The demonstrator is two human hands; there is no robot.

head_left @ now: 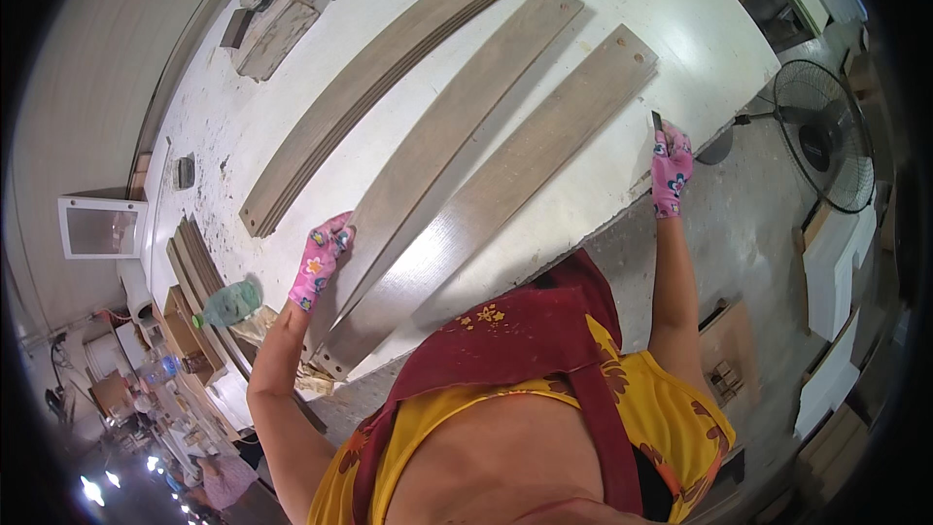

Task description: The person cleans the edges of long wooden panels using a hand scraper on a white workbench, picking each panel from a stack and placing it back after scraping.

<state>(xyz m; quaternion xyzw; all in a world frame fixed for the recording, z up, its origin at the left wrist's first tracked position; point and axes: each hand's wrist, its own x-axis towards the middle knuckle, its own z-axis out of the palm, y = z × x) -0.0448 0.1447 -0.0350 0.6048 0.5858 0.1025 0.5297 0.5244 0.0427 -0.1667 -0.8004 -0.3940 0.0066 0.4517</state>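
A long, flat brown-grey wooden slat (465, 119) with holes at its ends lies at a slant on the white tabletop (700, 19). My left hand (323, 258), in a pink flowered glove, grips this slat's left edge near its lower end. Beside it on the right lies a second slat (544, 157); their lower ends come close together. My right hand (672, 170), gloved the same way, is closed around a small dark flat tool (657, 122) by the table's right edge. Its exact kind is unclear, since the fingers cover most of it.
Several curved slats (389, 63) are stacked left of the middle slat. Toward the back left sits a worn block (277, 34) with dark pieces on it. A green-tinted plastic bottle (231, 303) lies at the left edge. On the floor at right stands a black fan (821, 136).
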